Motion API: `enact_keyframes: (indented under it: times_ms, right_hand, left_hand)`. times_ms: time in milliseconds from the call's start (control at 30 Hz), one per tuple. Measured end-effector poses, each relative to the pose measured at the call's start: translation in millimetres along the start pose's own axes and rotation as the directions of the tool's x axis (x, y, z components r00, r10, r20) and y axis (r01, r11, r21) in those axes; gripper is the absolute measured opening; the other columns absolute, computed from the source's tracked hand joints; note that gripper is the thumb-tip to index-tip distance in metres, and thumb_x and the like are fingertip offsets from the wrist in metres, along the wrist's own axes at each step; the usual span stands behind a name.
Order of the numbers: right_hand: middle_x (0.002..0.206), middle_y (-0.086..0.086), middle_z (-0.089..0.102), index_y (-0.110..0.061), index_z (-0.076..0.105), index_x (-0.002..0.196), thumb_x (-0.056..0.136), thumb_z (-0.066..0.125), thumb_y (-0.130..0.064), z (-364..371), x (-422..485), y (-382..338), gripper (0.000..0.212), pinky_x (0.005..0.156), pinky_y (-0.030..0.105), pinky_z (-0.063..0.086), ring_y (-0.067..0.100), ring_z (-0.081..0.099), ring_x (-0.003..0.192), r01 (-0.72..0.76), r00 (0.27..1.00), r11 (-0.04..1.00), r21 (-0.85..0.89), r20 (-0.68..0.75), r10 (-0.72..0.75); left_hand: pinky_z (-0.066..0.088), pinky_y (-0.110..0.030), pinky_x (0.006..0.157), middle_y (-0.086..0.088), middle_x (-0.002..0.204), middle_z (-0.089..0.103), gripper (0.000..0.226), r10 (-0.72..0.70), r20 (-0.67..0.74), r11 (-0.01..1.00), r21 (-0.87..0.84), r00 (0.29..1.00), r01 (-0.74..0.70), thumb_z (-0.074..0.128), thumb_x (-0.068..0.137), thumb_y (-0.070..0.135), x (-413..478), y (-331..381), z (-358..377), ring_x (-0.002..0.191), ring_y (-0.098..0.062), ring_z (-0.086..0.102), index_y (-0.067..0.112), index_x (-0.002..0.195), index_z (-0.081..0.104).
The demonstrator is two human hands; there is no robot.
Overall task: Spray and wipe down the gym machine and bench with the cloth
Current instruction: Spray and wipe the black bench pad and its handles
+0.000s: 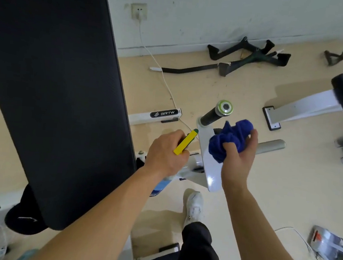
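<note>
"What does the left hand (165,152) hold?"

"Its fingers are curled tight round the spray bottle (186,142). The yellow top sticks out past the fingers, and the blue and white body hangs under the hand."

"And the right hand (238,156)?"

"It holds the blue cloth (230,139), all bunched up. The thumb and fingers wrap round it."

"Where is the cloth?"

"Right over the white arm (209,164) of the gym machine, near the black handle (213,113) with the shiny end. It is hard to tell if the cloth touches the arm."

"Where is the bench?"

"The big black pad (55,99) fills the left side, beside the left hand."

"What lies on the floor (252,95)?"

"A white cable (166,83) runs down from the wall plug (139,11). Some black pull handles (247,53) lie by the wall. One white shoe (195,206) shows below the hands."
</note>
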State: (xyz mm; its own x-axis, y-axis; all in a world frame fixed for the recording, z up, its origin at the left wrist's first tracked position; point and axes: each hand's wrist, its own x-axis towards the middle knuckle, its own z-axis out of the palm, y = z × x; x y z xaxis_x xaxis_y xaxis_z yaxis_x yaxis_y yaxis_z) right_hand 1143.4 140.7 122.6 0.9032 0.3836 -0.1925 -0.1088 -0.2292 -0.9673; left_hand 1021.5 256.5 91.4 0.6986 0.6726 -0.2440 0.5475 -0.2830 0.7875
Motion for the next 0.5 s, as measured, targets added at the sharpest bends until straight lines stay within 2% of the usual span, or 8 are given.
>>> enact_keyframes:
  times_ms: [67,133,167,233,300,367,433,500]
  right_hand:
    - [0.124,-0.027,0.054,-0.027,0.026,0.151,0.088,0.056,-0.005,22.0,10.1,1.3,0.073,0.087,0.022,0.052,0.000,0.063,0.096,0.060,0.998,0.998,-0.031,0.017,-0.059]
    - [0.140,-0.013,0.049,-0.025,0.010,0.158,0.089,0.059,-0.013,47.3,23.7,8.3,0.086,0.097,0.027,0.050,0.008,0.062,0.110,0.118,0.993,0.988,-0.099,0.009,-0.118]
    - [0.141,-0.006,0.050,-0.023,0.010,0.158,0.088,0.061,-0.015,58.5,30.7,13.2,0.088,0.100,0.029,0.049,0.012,0.061,0.114,0.138,0.990,0.984,-0.116,-0.003,-0.139]
    - [0.130,0.000,0.059,-0.022,0.033,0.151,0.086,0.067,-0.015,76.3,45.2,25.4,0.073,0.100,0.029,0.049,0.014,0.060,0.114,0.172,0.982,0.975,-0.138,-0.050,-0.180]
    - [0.115,-0.010,0.065,-0.029,0.057,0.127,0.084,0.071,-0.017,84.2,55.5,35.7,0.047,0.093,0.026,0.050,0.009,0.061,0.107,0.188,0.969,0.969,-0.159,-0.132,-0.210]
    - [0.110,-0.014,0.066,-0.033,0.062,0.115,0.084,0.073,-0.020,86.3,62.6,46.6,0.035,0.086,0.018,0.048,0.006,0.061,0.102,0.200,0.958,0.968,-0.153,-0.176,-0.226]
    - [0.109,-0.011,0.065,-0.034,0.060,0.114,0.085,0.074,-0.020,86.3,63.7,54.2,0.035,0.075,0.004,0.043,0.001,0.061,0.097,0.186,0.960,0.971,-0.153,-0.181,-0.213]
    - [0.110,-0.008,0.066,-0.032,0.059,0.115,0.084,0.075,-0.020,86.3,66.1,60.3,0.037,0.067,0.001,0.042,0.001,0.061,0.095,0.176,0.966,0.970,-0.168,-0.160,-0.203]
  left_hand:
    - [0.037,-0.035,0.053,-0.005,0.068,0.057,0.010,0.027,-0.016,0.999,-0.017,1.000,-0.027,0.059,0.087,0.018,-2.4,0.8,-1.4,0.061,-0.025,0.048,0.018,0.078,0.056]
    - [0.045,-0.044,0.058,-0.004,0.070,0.058,0.003,0.039,-0.031,0.998,-0.039,0.999,-0.041,0.055,0.080,0.017,-3.4,1.8,-4.4,0.064,-0.028,0.050,0.017,0.080,0.058]
    - [0.047,-0.048,0.061,-0.005,0.070,0.058,0.006,0.046,-0.037,0.998,-0.045,0.998,-0.047,0.053,0.078,0.016,-3.1,1.5,-5.8,0.065,-0.029,0.050,0.017,0.080,0.059]
    - [0.048,-0.051,0.063,-0.006,0.071,0.059,0.006,0.051,-0.049,0.997,-0.053,0.997,-0.054,0.055,0.079,0.014,-0.5,-2.1,-9.2,0.066,-0.030,0.052,0.016,0.081,0.059]
    - [0.048,-0.051,0.062,-0.007,0.072,0.061,0.007,0.058,-0.059,0.996,-0.059,0.997,-0.062,0.054,0.079,0.017,2.3,-8.3,-11.4,0.066,-0.030,0.054,0.017,0.083,0.060]
    - [0.048,-0.049,0.061,-0.008,0.073,0.061,0.011,0.056,-0.065,0.997,-0.051,0.996,-0.060,0.052,0.079,0.021,6.9,-13.6,-12.4,0.065,-0.029,0.055,0.016,0.084,0.061]
    - [0.049,-0.047,0.061,-0.006,0.071,0.060,0.012,0.049,-0.066,0.998,-0.042,0.997,-0.051,0.052,0.078,0.022,9.5,-17.8,-11.5,0.064,-0.027,0.054,0.017,0.084,0.061]
    - [0.049,-0.048,0.061,-0.004,0.070,0.059,0.010,0.033,-0.063,0.999,-0.033,0.997,-0.035,0.053,0.079,0.021,12.8,-22.0,-7.9,0.064,-0.027,0.053,0.018,0.084,0.061]
